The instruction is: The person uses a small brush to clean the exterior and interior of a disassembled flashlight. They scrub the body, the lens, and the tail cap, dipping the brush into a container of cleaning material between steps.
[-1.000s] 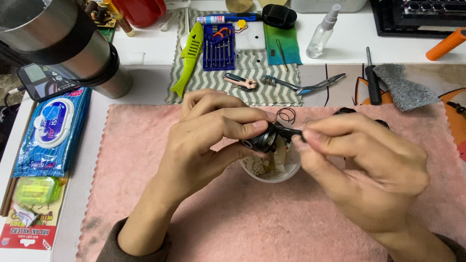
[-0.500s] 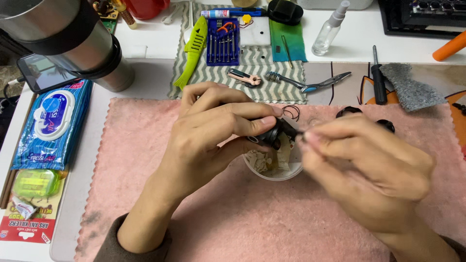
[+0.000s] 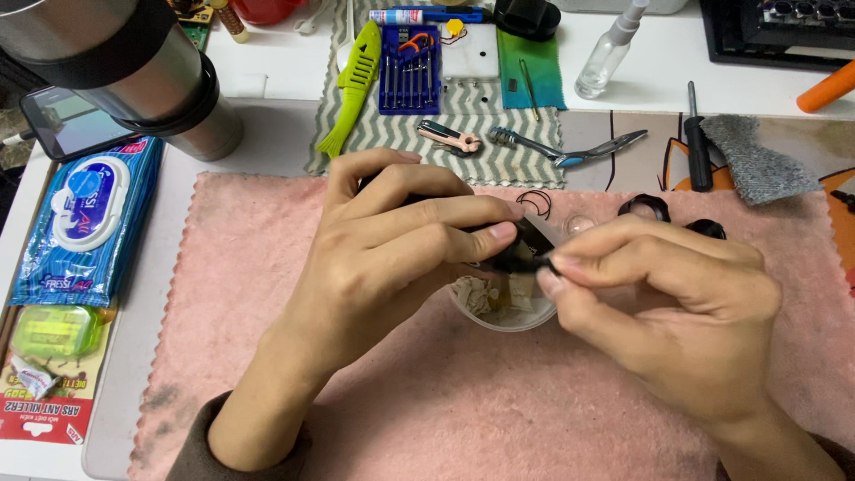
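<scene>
Along the left edge of the worktop we see a blue wet-wipe pack (image 3: 87, 223) with a white oval lid. Below it, at the near left corner, lies a red and white flat packet (image 3: 40, 405) with a small green plastic case (image 3: 55, 330) on it. Behind the pack, a phone (image 3: 67, 122) lies screen up, lit.

A single head-worn camera looks steeply down and forward over a pink towel (image 3: 374, 419) on a white desk (image 3: 267, 85), close enough that the left hand (image 3: 392, 254) and right hand (image 3: 677, 294) fill mid-frame. The towel's near edge runs out at the bottom; tools along the desk's far edge are cropped at the top.
</scene>
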